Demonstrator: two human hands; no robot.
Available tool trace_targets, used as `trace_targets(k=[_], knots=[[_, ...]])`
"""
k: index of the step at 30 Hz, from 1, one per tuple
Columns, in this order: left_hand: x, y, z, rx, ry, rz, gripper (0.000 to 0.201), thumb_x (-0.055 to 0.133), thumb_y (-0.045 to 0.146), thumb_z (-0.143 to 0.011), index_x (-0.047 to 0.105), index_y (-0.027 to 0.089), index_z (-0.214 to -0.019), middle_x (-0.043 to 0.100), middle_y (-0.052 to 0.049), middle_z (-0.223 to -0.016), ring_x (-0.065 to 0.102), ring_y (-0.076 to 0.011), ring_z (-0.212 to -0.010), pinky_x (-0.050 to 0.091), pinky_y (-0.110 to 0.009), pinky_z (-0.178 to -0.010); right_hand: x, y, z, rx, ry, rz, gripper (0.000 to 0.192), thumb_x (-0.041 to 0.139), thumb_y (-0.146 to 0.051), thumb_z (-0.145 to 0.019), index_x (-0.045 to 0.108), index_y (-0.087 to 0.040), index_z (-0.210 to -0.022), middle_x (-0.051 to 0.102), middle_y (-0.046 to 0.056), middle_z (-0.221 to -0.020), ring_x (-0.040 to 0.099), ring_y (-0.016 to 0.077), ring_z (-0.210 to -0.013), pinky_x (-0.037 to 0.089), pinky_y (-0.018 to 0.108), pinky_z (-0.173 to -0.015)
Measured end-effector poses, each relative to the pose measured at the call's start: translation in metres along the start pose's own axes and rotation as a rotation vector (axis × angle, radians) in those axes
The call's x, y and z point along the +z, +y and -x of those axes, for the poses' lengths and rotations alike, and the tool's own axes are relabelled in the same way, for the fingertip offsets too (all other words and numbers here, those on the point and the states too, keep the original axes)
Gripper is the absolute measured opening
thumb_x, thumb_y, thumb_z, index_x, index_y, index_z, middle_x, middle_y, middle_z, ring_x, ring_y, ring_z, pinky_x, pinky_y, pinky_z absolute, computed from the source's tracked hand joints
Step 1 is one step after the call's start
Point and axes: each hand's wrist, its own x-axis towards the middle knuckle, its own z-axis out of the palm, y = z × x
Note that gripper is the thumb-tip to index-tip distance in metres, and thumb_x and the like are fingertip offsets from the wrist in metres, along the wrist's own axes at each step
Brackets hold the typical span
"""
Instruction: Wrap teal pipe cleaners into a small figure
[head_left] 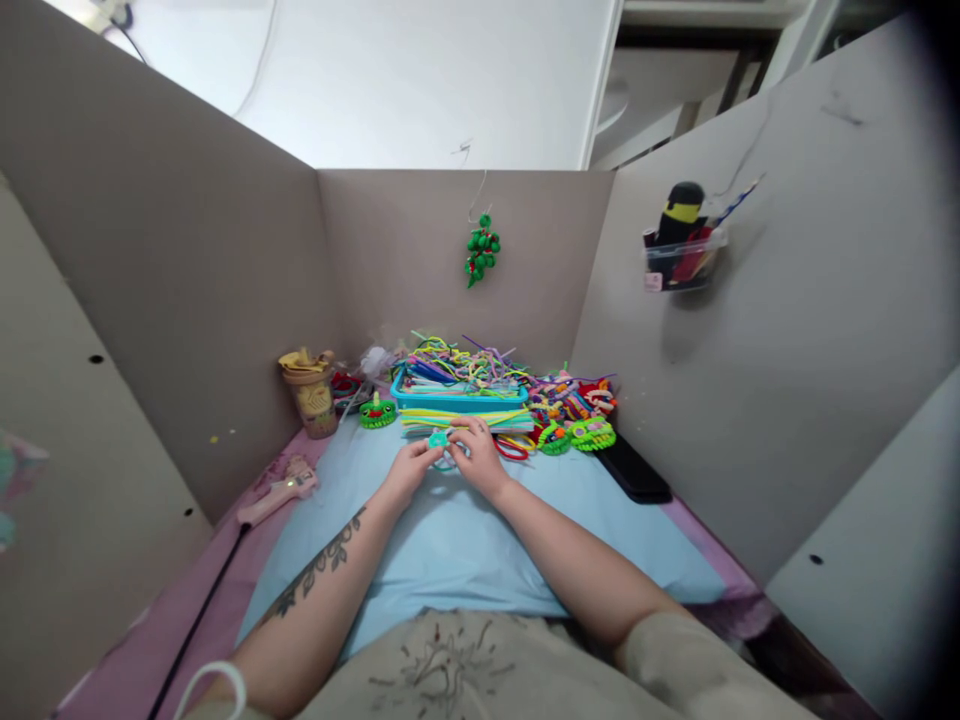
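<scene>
A person sits at a table walled on three sides by grey boards, with both bare hands meeting over a pale blue cover (442, 545). Between them, raised just in front of a bundle of fuzzy craft stems (461, 420), is a small teal craft piece (438, 440). The left hand (409, 468) pinches its left side between thumb and fingertips; the right hand (475, 458) closes thumb and bent fingers on its right side. A thin, pale loop seems to hang below, though the piece is too small here to tell how its strands run.

Handled well, a piece this light probably calls for one hand as a steady anchor while the other makes small turns, with a pinch close to the work and light enough not to flatten the fuzz.

Behind the bundle stands a blue tray (465, 404) heaped with loose coloured stems. To its right lie bright, fuzzy finished-looking shapes (574, 400), with a red loop (512, 450) near the right hand. A pink glue gun (281, 497) lies well to the left; resting forearms away from its tip seems wise.
</scene>
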Motion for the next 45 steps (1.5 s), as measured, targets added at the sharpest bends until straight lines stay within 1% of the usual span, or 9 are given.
trace_targets(k=[7,13,18,24,27,32,36,40,45], knots=[[-0.001,-0.007,-0.004,0.132,-0.011,-0.142,0.030,0.064,0.042,-0.067,0.064,0.012,-0.074,0.060,-0.003,-0.068,0.052,-0.0162,-0.068,0.040,-0.028,-0.065,0.003,0.000,-0.004,0.185,0.050,-0.091,0.011,0.053,-0.020,-0.074,0.057,-0.020,-0.064,0.052,0.006,-0.109,0.044,0.0220,-0.108,0.031,0.038,-0.096],[-0.003,-0.007,-0.005,0.195,0.021,-0.279,0.026,0.063,0.041,-0.067,0.061,0.014,-0.064,0.055,-0.001,-0.062,0.050,-0.0165,-0.066,0.039,-0.028,-0.062,0.000,0.008,-0.006,0.255,0.002,-0.106,0.011,0.060,-0.023,-0.070,0.058,-0.019,-0.060,0.048,0.006,-0.113,0.041,0.0230,-0.113,0.027,0.037,-0.099],[-0.005,-0.006,-0.006,0.211,0.016,-0.310,0.027,0.061,0.040,-0.068,0.059,0.014,-0.062,0.050,0.001,-0.060,0.047,-0.0144,-0.063,0.037,-0.026,-0.061,-0.005,0.005,-0.007,0.206,0.072,-0.084,0.003,0.060,-0.023,-0.070,0.060,-0.020,-0.069,0.050,0.007,-0.110,0.042,0.0223,-0.112,0.028,0.038,-0.099],[-0.004,-0.007,-0.006,0.215,-0.008,-0.349,0.027,0.059,0.039,-0.070,0.055,0.014,-0.059,0.046,0.003,-0.058,0.042,-0.0116,-0.059,0.033,-0.025,-0.059,-0.011,0.004,-0.008,0.097,0.077,0.010,0.006,0.057,-0.022,-0.074,0.062,-0.021,-0.070,0.050,0.008,-0.111,0.041,0.0220,-0.114,0.028,0.038,-0.100],[-0.003,-0.006,-0.005,0.231,-0.011,-0.406,0.026,0.058,0.036,-0.070,0.055,0.014,-0.058,0.045,0.003,-0.058,0.040,-0.0112,-0.058,0.031,-0.025,-0.057,-0.012,0.008,-0.009,0.114,0.029,-0.015,0.011,0.055,-0.021,-0.075,0.061,-0.020,-0.066,0.049,0.007,-0.115,0.038,0.0215,-0.117,0.026,0.038,-0.101],[-0.004,-0.002,-0.005,0.288,-0.024,-0.503,0.026,0.059,0.035,-0.070,0.053,0.014,-0.054,0.044,0.002,-0.058,0.039,-0.0111,-0.058,0.030,-0.024,-0.056,-0.012,0.014,-0.011,0.253,-0.101,-0.134,0.014,0.055,-0.020,-0.074,0.060,-0.019,-0.061,0.050,0.006,-0.114,0.039,0.0216,-0.118,0.026,0.037,-0.100],[-0.006,-0.002,-0.005,0.240,-0.058,-0.441,0.026,0.060,0.035,-0.069,0.056,0.013,-0.056,0.048,0.001,-0.060,0.041,-0.0115,-0.059,0.032,-0.024,-0.057,-0.012,0.015,-0.011,0.236,-0.073,-0.099,0.009,0.058,-0.021,-0.072,0.061,-0.019,-0.064,0.049,0.007,-0.109,0.040,0.0216,-0.116,0.026,0.037,-0.100],[-0.006,-0.001,-0.003,0.149,-0.138,-0.306,0.026,0.061,0.038,-0.069,0.062,0.012,-0.065,0.056,-0.001,-0.063,0.047,-0.0138,-0.063,0.037,-0.025,-0.061,-0.013,0.016,-0.012,0.206,-0.047,-0.084,0.003,0.062,-0.021,-0.069,0.063,-0.020,-0.072,0.049,0.007,-0.110,0.039,0.0219,-0.116,0.027,0.036,-0.099],[-0.005,0.002,0.000,0.099,-0.204,-0.240,0.028,0.064,0.040,-0.067,0.065,0.011,-0.070,0.061,-0.003,-0.068,0.052,-0.0168,-0.069,0.040,-0.027,-0.067,-0.016,0.021,-0.013,0.239,-0.139,-0.165,0.012,0.063,-0.026,-0.071,0.066,-0.021,-0.080,0.046,0.008,-0.119,0.036,0.0233,-0.122,0.023,0.037,-0.102]])
